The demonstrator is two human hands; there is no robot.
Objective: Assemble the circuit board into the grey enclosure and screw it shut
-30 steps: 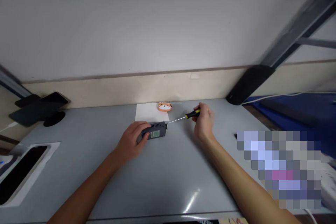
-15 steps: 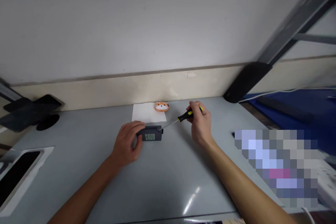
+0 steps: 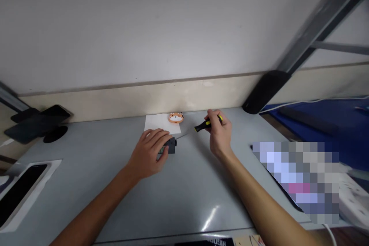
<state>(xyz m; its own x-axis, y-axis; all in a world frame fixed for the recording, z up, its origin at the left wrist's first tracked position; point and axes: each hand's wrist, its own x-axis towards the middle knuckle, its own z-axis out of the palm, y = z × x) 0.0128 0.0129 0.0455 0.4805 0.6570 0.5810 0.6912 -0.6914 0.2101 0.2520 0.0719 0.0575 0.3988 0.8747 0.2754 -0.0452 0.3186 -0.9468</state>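
Note:
My left hand (image 3: pixel 151 150) is closed around a small dark grey box (image 3: pixel 171 147) on the table, its fingers over the top and thumb at the front. Part of a pale green label shows between the fingers. In my right hand (image 3: pixel 219 134) is a screwdriver (image 3: pixel 204 125) with a black and yellow handle, tilted down to the left. Its thin shaft reaches toward the box's right end; I cannot tell whether the tip touches. Just behind the box lie a white paper sheet (image 3: pixel 152 121) and an orange-and-white animal-face case (image 3: pixel 175 117).
On the grey table (image 3: pixel 184 200), a phone in a white tray (image 3: pixel 27 188) lies at left, and a dark device on a round-based stand (image 3: pixel 56 133) stands behind. A black cylinder (image 3: pixel 265 92) leans at back right. A blurred-out screen (image 3: pixel 291 177) and a white power strip (image 3: pixel 354 196) lie right.
My left hand has slid right along the box, covering more of its top and label. My right hand holds the screwdriver in nearly the same place. The view has shifted slightly.

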